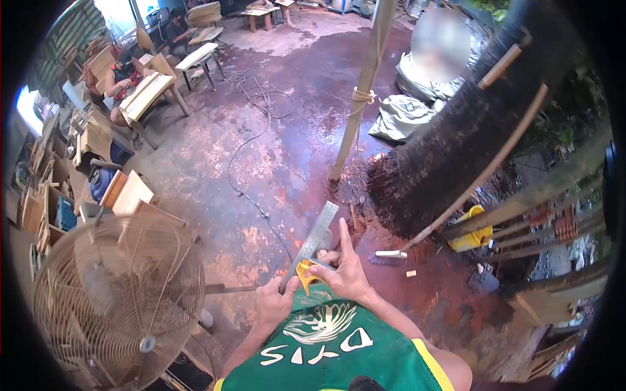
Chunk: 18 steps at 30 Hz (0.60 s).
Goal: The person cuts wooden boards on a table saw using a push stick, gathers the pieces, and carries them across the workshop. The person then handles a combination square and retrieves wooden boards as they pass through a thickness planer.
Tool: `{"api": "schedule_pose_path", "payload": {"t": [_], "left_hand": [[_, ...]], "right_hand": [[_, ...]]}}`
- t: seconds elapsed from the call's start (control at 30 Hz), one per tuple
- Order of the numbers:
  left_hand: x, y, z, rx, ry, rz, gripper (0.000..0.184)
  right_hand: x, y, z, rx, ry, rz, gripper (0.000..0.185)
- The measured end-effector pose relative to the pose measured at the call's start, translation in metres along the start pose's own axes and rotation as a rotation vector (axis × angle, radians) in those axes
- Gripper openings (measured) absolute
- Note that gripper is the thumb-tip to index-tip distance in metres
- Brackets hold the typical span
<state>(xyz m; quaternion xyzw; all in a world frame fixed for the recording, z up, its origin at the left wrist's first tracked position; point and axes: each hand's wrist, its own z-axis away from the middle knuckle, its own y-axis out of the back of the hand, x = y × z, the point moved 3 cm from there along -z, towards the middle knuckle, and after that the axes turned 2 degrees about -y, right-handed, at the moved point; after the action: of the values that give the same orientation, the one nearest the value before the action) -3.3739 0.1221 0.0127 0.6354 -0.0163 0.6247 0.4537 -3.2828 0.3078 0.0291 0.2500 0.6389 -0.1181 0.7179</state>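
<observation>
Both my hands are on a combination square with a metal rule (319,229) and a yellow head (306,274), raised in front of my green shirt (313,352). My left hand (274,303) grips the near end of the rule, thumb pressed along it. Around the yellow head my right hand (342,274) is closed, its index finger stretched out past the rule. Part of the head lies hidden behind the fingers. The rule points up and slightly to the right, away from my body.
A large caged fan (120,300) stands close on my left. A black cable (248,195) crosses the wet floor. Ahead stands a wooden post (365,91), beside a thick dark trunk (450,137) and a brush (389,255). Two people work at benches (149,94) at the far left.
</observation>
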Motion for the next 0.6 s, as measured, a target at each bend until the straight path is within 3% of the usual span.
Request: {"api": "schedule_pose_path", "payload": {"t": [0.07,0.17,0.27,0.4,0.53,0.6], "left_hand": [[0.008,-0.005,-0.076,0.069,0.052,0.042,0.046],[0.014,0.000,-0.202,-0.017,0.086,0.244,0.039],[0.063,0.024,-0.314,0.095,-0.025,0.634,0.031],[0.054,0.057,-0.436,0.212,0.084,0.515,0.025],[0.070,0.084,-0.577,0.484,0.051,0.110,0.038],[0.076,0.095,-0.658,0.507,0.038,0.161,0.041]], "right_hand": [[-0.001,0.014,-0.085,-0.027,0.059,0.056,0.111],[-0.013,0.038,-0.218,-0.170,0.076,0.200,0.108],[-0.033,0.043,-0.346,-0.241,0.148,0.215,0.106],[-0.062,0.036,-0.494,-0.339,0.145,0.211,0.107],[-0.058,0.028,-0.649,-0.347,0.173,0.161,0.109],[-0.051,0.028,-0.731,-0.325,0.221,0.108,0.111]]}}
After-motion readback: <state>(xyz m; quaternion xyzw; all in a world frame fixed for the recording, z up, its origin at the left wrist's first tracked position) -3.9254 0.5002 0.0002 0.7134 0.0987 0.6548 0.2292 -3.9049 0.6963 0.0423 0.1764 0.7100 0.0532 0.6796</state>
